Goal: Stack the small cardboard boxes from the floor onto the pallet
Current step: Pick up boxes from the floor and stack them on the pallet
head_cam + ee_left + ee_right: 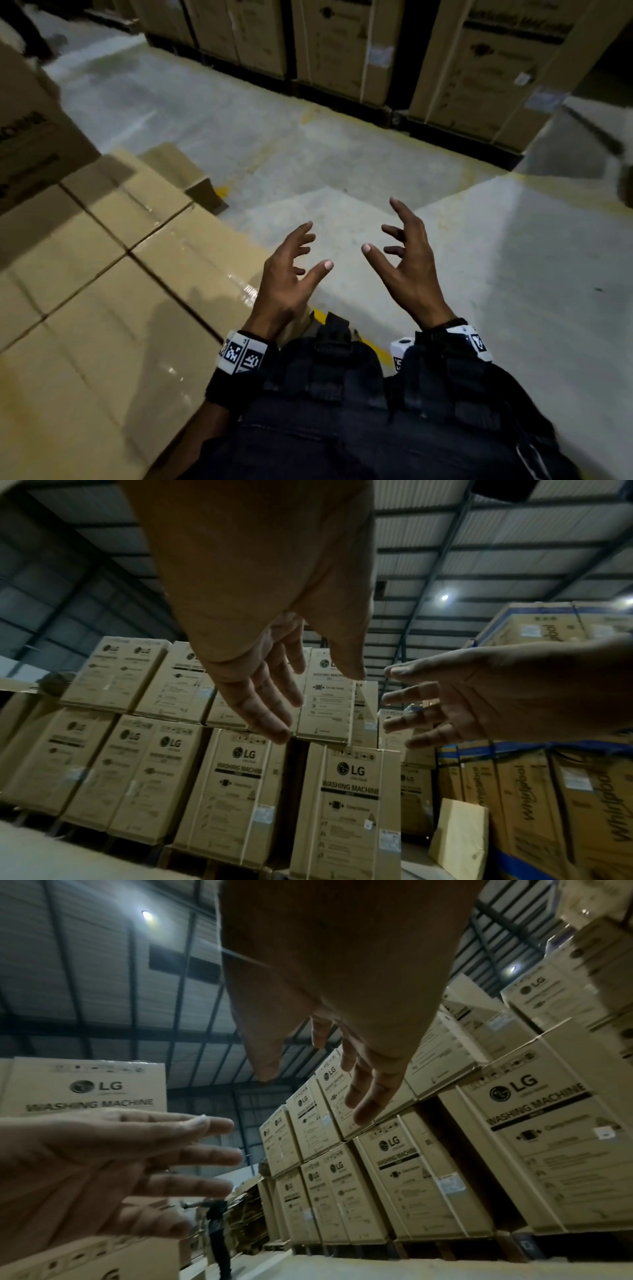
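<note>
Several plain small cardboard boxes (pixel 102 274) lie packed edge to edge in a flat layer at the left of the head view; whatever they rest on is hidden. One more small box (pixel 174 168) sits lower, just beyond that layer. My left hand (pixel 313 246) and right hand (pixel 380 229) hover over the bare concrete floor (pixel 376 164), palms facing each other, fingers spread and loosely bent, holding nothing. The left wrist view shows the left hand (pixel 291 696) empty with the right hand (pixel 445 704) opposite. In the right wrist view the right hand (pixel 325 1085) is likewise empty.
Tall LG washing machine cartons (pixel 342 51) on dark pallets line the far side of the aisle. A large printed carton (pixel 27 144) stands at the left behind the small boxes. Whirlpool cartons (pixel 548 804) stand to the right. A person (pixel 215 1226) stands far down the aisle.
</note>
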